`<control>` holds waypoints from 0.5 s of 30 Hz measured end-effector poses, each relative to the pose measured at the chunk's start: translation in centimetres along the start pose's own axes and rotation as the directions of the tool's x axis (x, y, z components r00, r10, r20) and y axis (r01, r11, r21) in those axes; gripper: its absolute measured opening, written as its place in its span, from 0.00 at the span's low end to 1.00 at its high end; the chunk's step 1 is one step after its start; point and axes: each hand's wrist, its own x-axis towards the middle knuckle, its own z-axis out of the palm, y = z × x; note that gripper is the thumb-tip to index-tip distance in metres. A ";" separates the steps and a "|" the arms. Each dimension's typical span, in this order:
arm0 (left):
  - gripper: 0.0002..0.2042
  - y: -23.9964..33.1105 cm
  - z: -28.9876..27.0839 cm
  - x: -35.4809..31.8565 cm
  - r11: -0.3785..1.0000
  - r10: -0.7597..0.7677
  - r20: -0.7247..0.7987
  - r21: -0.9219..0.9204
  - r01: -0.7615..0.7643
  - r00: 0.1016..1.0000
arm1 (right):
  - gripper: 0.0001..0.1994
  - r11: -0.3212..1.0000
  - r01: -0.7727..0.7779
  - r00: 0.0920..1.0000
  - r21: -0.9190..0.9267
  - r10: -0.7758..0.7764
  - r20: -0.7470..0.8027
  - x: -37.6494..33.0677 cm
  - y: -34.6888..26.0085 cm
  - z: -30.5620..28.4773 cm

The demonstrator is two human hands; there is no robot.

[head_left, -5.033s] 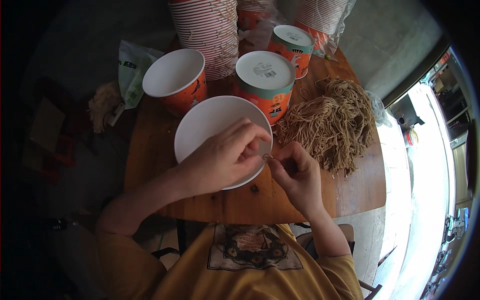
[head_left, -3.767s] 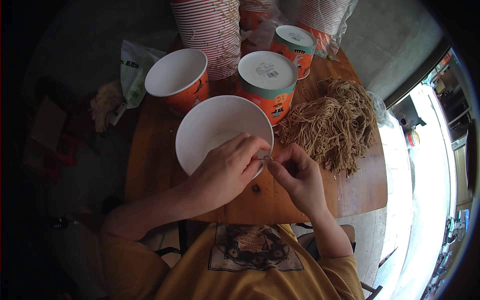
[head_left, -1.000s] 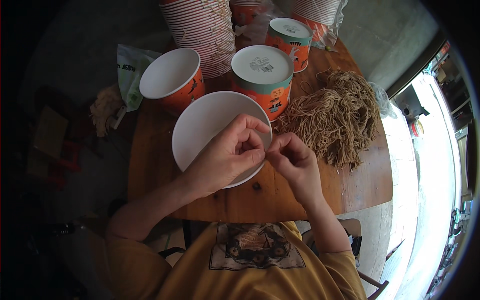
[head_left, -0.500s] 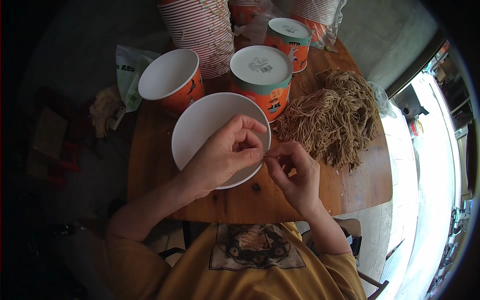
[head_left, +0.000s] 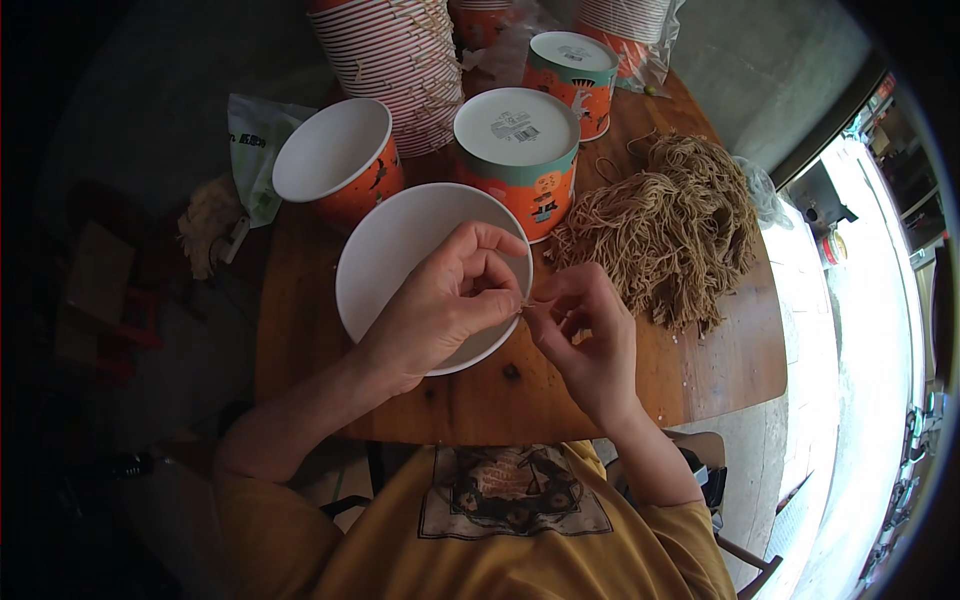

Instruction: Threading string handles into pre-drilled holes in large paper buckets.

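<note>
A round paper bucket (head_left: 385, 255) with a white inside sits tilted, its open mouth facing me. My left hand (head_left: 440, 305) reaches over that mouth, thumb and fingertips pinched together at the right rim. Just outside the rim my right hand (head_left: 592, 345) is pinched too, its fingertips nearly meeting the left ones. A short bit of thin brown cord (head_left: 527, 305) shows between them; the rest of it is hidden by the fingers. To the right lies a heap of tan twisted cords (head_left: 660, 235).
Behind stand an upright orange bucket (head_left: 355, 185), two upside-down buckets (head_left: 515, 125) (head_left: 570, 50) and a tall nested stack (head_left: 385, 65) strung with cords. More nested buckets (head_left: 630, 30) are in clear plastic. A white-green bag (head_left: 255, 150) hangs at the left of the wooden table (head_left: 640, 390).
Both hands and the bucket appear shifted slightly left and up, along with the rest of the scene. The two pinches at the rim stay almost the same.
</note>
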 end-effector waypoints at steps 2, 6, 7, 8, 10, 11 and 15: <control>0.16 0.0 0.1 0.0 1.000 0.001 0.000 -0.010 -0.001 1.000 | 0.10 0.881 0.323 0.941 -0.345 -0.339 0.014 -0.1 -0.3 -0.1; 0.16 0.0 0.1 0.0 1.000 0.009 -0.003 0.000 -0.009 1.000 | 0.12 0.685 0.485 0.846 -0.544 -0.526 0.091 0.1 -0.5 -0.4; 0.16 -0.2 0.1 0.0 1.000 0.008 -0.003 0.000 -0.008 1.000 | 0.12 0.654 0.472 0.855 -0.591 -0.502 0.128 -0.1 -1.0 -0.5; 0.16 -0.3 0.1 0.0 0.999 0.029 0.006 0.043 -0.029 1.000 | 0.13 0.620 0.461 0.864 -0.635 -0.476 0.163 -0.2 -1.3 -0.5; 0.16 -0.4 0.0 0.0 0.995 0.051 0.014 0.084 -0.052 0.999 | 0.12 0.631 0.475 0.855 -0.613 -0.496 0.152 0.3 -1.1 -0.3; 0.16 -0.4 0.0 0.0 0.996 0.049 0.011 0.071 -0.049 0.999 | 0.12 0.640 0.491 0.844 -0.591 -0.517 0.141 0.5 -1.0 -0.1; 0.16 -0.4 0.1 0.1 0.998 0.018 -0.006 0.056 -0.018 1.000 | 0.10 0.882 0.351 0.933 -0.315 -0.359 0.036 0.1 0.4 0.3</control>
